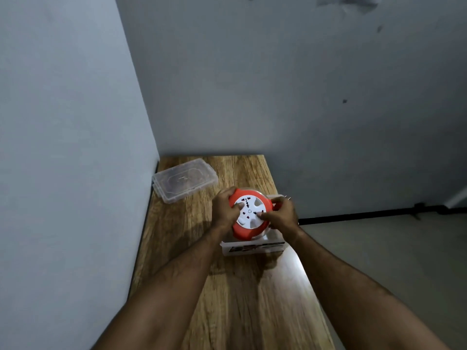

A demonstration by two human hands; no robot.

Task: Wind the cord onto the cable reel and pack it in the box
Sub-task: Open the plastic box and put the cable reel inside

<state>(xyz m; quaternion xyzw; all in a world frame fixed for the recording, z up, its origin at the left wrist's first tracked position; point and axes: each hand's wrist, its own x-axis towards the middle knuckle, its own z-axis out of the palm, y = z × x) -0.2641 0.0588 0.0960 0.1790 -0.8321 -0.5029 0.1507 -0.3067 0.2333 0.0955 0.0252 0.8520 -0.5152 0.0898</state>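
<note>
A round red cable reel with a white socket face sits tilted in the top of a white cardboard box on the wooden table. My left hand grips the reel's left rim, thumb on the white face. My right hand holds the reel's right side by its red handle, fingertips on the face. The cord is not visible; it may be wound inside the reel.
A clear plastic container with its lid on lies at the table's far left corner, against the wall. Walls close the left and far sides. The table's right edge drops to the floor, where a black bar runs.
</note>
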